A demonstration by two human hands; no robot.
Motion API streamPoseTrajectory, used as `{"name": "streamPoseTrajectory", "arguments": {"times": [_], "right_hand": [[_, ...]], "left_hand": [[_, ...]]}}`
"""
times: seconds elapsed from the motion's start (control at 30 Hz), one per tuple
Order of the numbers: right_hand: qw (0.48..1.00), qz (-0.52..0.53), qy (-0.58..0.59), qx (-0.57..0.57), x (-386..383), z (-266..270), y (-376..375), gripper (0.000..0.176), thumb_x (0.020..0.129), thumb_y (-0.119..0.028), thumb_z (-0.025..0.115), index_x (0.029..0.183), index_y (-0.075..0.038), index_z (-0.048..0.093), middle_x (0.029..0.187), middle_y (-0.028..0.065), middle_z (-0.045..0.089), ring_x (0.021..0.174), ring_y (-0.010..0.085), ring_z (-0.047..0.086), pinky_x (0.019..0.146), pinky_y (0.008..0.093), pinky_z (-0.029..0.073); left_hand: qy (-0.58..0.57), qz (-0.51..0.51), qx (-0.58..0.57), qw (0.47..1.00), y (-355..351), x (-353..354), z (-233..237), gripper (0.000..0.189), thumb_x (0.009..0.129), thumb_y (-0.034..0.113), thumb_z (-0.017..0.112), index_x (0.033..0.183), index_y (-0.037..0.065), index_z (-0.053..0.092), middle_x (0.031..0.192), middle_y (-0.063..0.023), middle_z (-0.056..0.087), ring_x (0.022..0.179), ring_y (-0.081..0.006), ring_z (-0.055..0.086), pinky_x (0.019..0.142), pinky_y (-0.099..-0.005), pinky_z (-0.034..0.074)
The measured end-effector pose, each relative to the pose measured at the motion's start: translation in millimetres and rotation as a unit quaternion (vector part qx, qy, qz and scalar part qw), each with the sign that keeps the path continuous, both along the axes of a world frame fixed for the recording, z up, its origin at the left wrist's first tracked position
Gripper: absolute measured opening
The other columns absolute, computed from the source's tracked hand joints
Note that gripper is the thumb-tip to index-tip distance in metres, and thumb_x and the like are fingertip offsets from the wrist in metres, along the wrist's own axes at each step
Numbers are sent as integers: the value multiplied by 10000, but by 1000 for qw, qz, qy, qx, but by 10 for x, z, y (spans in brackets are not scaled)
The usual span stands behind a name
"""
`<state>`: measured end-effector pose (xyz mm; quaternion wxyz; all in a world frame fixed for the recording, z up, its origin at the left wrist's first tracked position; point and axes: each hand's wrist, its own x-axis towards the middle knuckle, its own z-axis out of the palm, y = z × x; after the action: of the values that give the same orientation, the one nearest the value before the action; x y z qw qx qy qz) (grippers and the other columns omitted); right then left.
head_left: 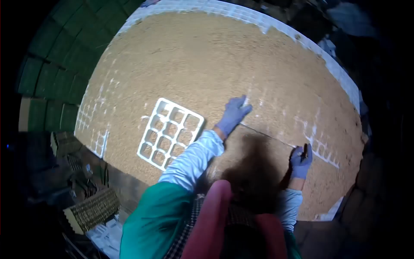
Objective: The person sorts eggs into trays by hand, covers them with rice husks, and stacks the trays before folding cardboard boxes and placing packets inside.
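My left hand (234,113), in a grey-purple glove, is low over a wide layer of brown, soil-like material (185,56). Its fingers close around the left end of a thin straight strip (268,135). At the strip's other end, my right hand (301,160) is curled, gloved in the same colour. The strip slants down to the right between them, seen nearly edge-on. Nearer my body the brown surface looks smoother and partly shadowed. Left of my left forearm, a white frame with several square openings (149,126) lies on the brown layer.
White gridded trays (189,6) show along the far edge, with more cell edges (323,153) poking through at right. Stacked green blocks (43,73) stand at left. A ridged tan block (92,210) and white pieces (105,235) lie at lower left.
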<state>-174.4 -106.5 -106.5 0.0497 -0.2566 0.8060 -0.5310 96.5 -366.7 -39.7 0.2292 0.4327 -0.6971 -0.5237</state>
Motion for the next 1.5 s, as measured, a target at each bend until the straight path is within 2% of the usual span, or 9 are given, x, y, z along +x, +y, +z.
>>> {"name": "streamPoseTrajectory", "arguments": {"times": [0.1, 0.17, 0.5, 0.9, 0.97, 1.07, 1.13, 1.2, 1.5], "right_hand": [[992, 108, 33, 62, 309, 364, 21, 563, 798, -222, 701, 1190, 108, 467, 1150, 225, 566, 1072, 288, 544, 941, 356, 417], [897, -71, -437, -18, 345, 517, -44, 666, 855, -341, 633, 1245, 139, 383, 1217, 256, 509, 1143, 304, 490, 978, 360, 380], [964, -194, -161, -88, 411, 404, -238, 477, 905, -422, 546, 1094, 14, 506, 902, 75, 598, 856, 153, 536, 773, 300, 451], [749, 81, -590, -290, 280, 768, -255, 466, 889, -345, 585, 1208, -16, 503, 1064, 134, 609, 920, 238, 601, 796, 352, 503], [992, 121, 2, 42, 247, 490, -214, 476, 881, -192, 588, 1260, 46, 424, 1086, 177, 577, 946, 220, 580, 832, 358, 477], [986, 143, 65, 49, 463, 931, 22, 737, 816, -354, 653, 1302, 110, 350, 1194, 212, 527, 1041, 261, 544, 912, 331, 445], [991, 130, 0, -21, 699, 1061, 125, 490, 873, -140, 569, 1278, 70, 390, 1118, 195, 561, 1004, 232, 556, 893, 344, 447], [779, 92, -515, -345, 914, 1372, 23, 500, 898, -229, 550, 1290, 43, 401, 1181, 186, 549, 1053, 257, 550, 912, 361, 454], [870, 282, -364, -176, 3004, 1698, -704, 482, 903, -258, 552, 1290, -2, 422, 1224, 136, 538, 1065, 247, 551, 899, 359, 461]], "left_hand": [[-32, 20, -88, 995, -49, 95, -123, 399, 837, 319, 577, 1108, 28, 603, 1142, -188, 568, 1099, -312, 499, 935, -358, 377], [-201, 18, -172, 964, 11, 143, -13, 448, 877, 429, 470, 1199, 132, 565, 1305, -192, 437, 1205, -410, 369, 1009, -533, 232], [-241, -46, -230, 942, -90, 170, -363, 487, 952, 353, 363, 1389, 140, 353, 1438, -260, 236, 1317, -481, 193, 1065, -577, 88], [34, -69, 127, 989, -183, -78, 613, 823, 827, 389, 625, 1425, 4, 210, 1418, -169, 343, 1302, -255, 338, 1076, -302, 233], [149, -83, 142, 975, -149, -80, 472, 718, 841, 318, 613, 1406, 28, 277, 1318, -172, 459, 1225, -244, 422, 1028, -312, 314], [219, -74, 226, 946, 8, 67, 522, 710, 842, 289, 613, 1408, 26, 274, 1305, -159, 470, 1204, -229, 444, 1006, -311, 343], [237, -79, 238, 939, 181, 314, 869, 769, 825, 319, 631, 1410, -3, 249, 1365, -174, 406, 1243, -243, 408, 1036, -314, 316], [190, -20, 87, 978, 249, 659, 834, 810, 811, 371, 638, 1416, -1, 248, 1423, -167, 338, 1318, -238, 307, 1093, -314, 212], [215, 155, 107, 958, 507, 3351, 1902, 762, 797, 327, 630, 1403, 10, 296, 1329, -148, 455, 1189, -231, 465, 1014, -312, 345]]}}
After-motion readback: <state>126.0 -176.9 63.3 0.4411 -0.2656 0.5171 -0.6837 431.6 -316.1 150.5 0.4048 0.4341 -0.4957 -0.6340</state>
